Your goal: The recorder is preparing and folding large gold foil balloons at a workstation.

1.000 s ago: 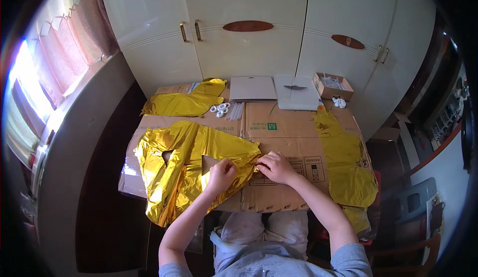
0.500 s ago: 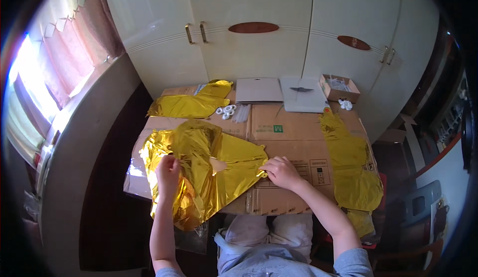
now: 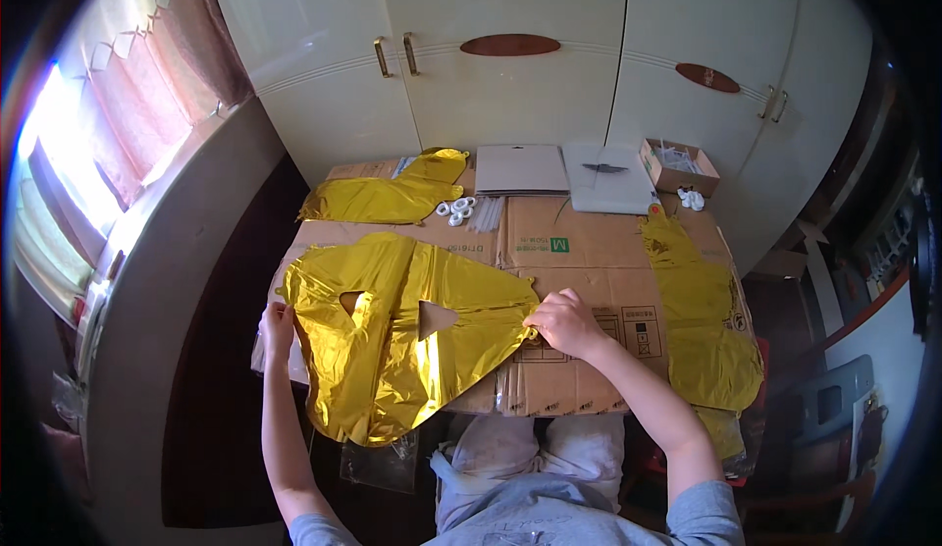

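Observation:
A deflated gold foil balloon [image 3: 392,281] lies spread over the near left of the cardboard, with two openings through its middle and its lower part hanging past the near edge. At its left edge my left hand [image 3: 278,324] is closed, fingers pinching the foil near a small tab. My right hand [image 3: 567,324] grips the balloon's narrow right tip between thumb and fingers. The foil is stretched fairly flat between both hands, with creases down its left half.
Cardboard [image 3: 589,286] covers the table. Gold foil pieces lie far left [image 3: 383,200] and along the right [image 3: 702,320]. At the back are white rings [image 3: 459,209], clear strips [image 3: 487,214], grey flat packs [image 3: 522,170], a white sheet [image 3: 610,185] and a small box [image 3: 677,165].
My left hand has moved out to the left and slightly down, pulling the bunched balloon wide and flatter. Both openings now show. My right hand keeps its hold on the tip.

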`<state>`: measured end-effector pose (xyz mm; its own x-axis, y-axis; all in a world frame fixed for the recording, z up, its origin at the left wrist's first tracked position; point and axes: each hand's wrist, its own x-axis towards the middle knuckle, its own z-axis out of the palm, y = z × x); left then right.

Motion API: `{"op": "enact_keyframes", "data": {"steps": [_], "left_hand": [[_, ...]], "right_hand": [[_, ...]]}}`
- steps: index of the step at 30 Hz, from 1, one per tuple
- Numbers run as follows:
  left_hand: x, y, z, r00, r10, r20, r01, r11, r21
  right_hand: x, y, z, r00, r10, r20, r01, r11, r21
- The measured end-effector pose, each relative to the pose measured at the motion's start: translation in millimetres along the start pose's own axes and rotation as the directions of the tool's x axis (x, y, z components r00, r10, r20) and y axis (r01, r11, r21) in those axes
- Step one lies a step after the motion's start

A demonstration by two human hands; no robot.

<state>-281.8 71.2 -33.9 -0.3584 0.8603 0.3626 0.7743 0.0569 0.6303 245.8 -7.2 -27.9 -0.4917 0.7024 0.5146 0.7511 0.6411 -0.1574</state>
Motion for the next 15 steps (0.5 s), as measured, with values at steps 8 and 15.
{"op": "enact_keyframes", "data": {"steps": [8, 15], "left_hand": [[12, 44, 14, 0.956, 0.287, -0.057, -0.208, 0.804, 0.557], [-122, 240, 58, 0.678, 0.414, 0.607, -0.486, 0.872, -0.052]], "right_hand": [[11, 4, -2, 0.999, 0.016, 0.035, -0.018, 0.998, 0.053], [12, 4, -1, 0.994, 0.058, 0.094, -0.063, 0.997, 0.051]]}}
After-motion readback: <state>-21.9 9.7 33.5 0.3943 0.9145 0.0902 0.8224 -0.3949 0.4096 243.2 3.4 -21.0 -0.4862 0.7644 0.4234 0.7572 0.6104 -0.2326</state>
